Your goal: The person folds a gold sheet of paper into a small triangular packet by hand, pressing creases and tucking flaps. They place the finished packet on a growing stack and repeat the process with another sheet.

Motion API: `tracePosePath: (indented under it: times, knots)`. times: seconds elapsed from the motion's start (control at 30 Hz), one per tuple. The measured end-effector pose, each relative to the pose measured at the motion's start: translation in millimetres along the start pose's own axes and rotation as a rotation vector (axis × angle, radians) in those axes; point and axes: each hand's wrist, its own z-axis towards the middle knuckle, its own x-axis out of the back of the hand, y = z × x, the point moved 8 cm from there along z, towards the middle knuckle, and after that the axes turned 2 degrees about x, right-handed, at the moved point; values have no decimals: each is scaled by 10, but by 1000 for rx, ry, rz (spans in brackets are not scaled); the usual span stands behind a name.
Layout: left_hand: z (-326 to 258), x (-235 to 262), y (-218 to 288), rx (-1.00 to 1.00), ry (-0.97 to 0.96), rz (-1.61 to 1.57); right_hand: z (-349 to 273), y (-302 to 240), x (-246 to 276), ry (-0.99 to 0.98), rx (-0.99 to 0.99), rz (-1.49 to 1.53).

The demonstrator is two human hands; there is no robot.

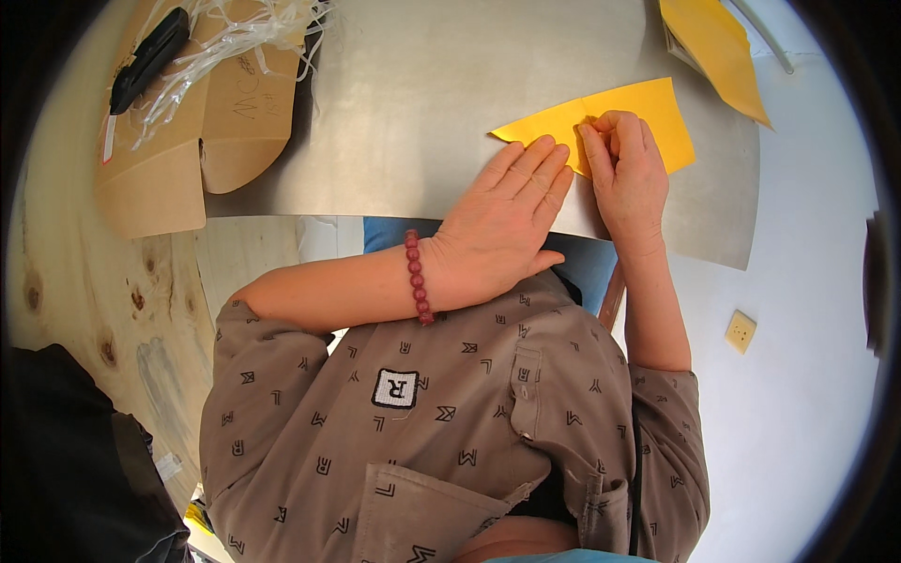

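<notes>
Head view: one folded yellow paper sheet (648,113) on the grey metal tabletop (422,113), a second yellow paper piece (718,47) at the far right edge, one brown cardboard box (197,131) at left. Left hand (502,220) lies flat, fingers together, tips pressing the sheet's near edge. Right hand (627,169) is curled, fingertips pinching the fold.

Yellow sheet (638,117): lower-left part hidden under left hand (502,220) & right hand (627,169), so fold there can't be read. Right fingertips curled under, contact w/ paper not visible. Second yellow sheet (718,47) cut off by top edge. Cardboard box (183,141) partly covered by plastic strips (235,38); black tool (148,56) too small to identify.
</notes>
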Motion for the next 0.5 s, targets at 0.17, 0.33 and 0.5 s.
tracePosePath:
  times: [0.17, 0.33, 0.5]
  knots:
    - [-84, 97, -35, 22, -6, 39, -3, 8, 21, 4, 2, 3]
    - [-150, 190, -74, 31, -26, 94, -4, 15, 28, 4, 0, -1]
    - [-214, 284, -149, 79, -13, 63, 0, 26, 13, -16, -21, -12]
